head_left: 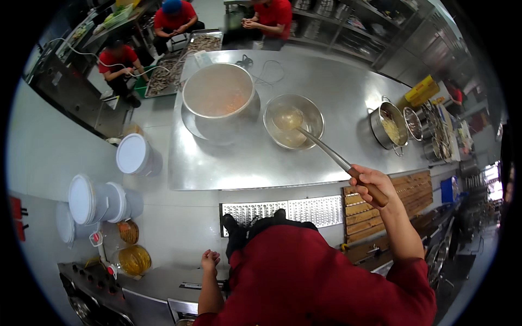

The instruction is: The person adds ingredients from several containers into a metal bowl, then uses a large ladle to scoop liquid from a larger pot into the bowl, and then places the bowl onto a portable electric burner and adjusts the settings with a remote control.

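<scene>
In the head view, the right hand (372,185) is closed around the brown grip of a long-handled ladle (326,148), its fingers wrapped firmly and the thumb along the top. It is to the near right of a wide steel bowl (312,113). The ladle's shaft slants from the hand over the bowl's rim, and its cup is within the bowl's outline, with pale yellowish liquid showing there; whether the cup touches the bottom I cannot tell. The left hand (210,259) hangs well apart from the bowl, on its near left side, fingers loosely curled; I cannot tell whether they hold anything.

The bowl stands on a steel table (261,171). Just left of the bowl is a large, deep pot (202,89), hazy inside, with orange-red contents partly visible. Well to the right of the bowl is a smaller two-handled pot (379,130) with pale yellow contents, and just beyond that a strainer (414,125). Far left of the bowl, white lidded buckets (133,155) stand on the floor. Beyond the bowl, past the table's far side, are co-workers in red tops (269,22).
</scene>
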{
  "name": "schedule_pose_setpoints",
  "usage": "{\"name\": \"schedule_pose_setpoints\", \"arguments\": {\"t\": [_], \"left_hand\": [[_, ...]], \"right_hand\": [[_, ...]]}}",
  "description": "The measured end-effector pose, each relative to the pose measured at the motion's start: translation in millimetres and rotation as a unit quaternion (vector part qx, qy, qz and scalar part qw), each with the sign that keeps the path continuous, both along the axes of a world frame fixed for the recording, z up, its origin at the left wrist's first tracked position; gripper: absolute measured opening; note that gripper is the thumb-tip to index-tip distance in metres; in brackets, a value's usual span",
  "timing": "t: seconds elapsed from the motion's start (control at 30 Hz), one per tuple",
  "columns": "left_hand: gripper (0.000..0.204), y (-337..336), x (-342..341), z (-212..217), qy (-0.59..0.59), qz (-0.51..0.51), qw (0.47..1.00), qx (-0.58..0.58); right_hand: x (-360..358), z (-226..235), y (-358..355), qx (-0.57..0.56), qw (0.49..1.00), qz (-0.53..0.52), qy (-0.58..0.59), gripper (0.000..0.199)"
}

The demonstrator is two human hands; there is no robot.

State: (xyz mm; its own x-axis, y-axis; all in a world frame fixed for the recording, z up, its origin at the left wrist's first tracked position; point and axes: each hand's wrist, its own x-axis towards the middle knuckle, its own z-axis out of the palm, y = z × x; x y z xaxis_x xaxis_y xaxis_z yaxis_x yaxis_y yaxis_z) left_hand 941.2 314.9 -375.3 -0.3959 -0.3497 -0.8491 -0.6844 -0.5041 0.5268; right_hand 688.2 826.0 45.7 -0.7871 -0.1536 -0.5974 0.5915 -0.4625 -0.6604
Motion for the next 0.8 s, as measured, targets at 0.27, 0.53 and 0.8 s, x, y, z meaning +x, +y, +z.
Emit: {"name": "schedule_pose_setpoints", "arguments": {"t": [0.27, 0.53, 0.8], "left_hand": [[0.039, -86, -27, -15, -0.022, -0.068, 0.997, 0.003], [0.035, -136, -45, -22, -0.040, -0.088, 0.995, 0.011], [0.035, -135, -47, -25, -0.054, -0.091, 0.994, 0.033]], "right_hand": [[14, 61, -83, 0.086, 0.994, -0.064, 0.035, 0.051], [1, 104, -146, 0.078, 0.992, -0.064, 0.080, 0.047], [-35, 103, -219, 0.102, 0.993, -0.038, 0.050, 0.049]]}}
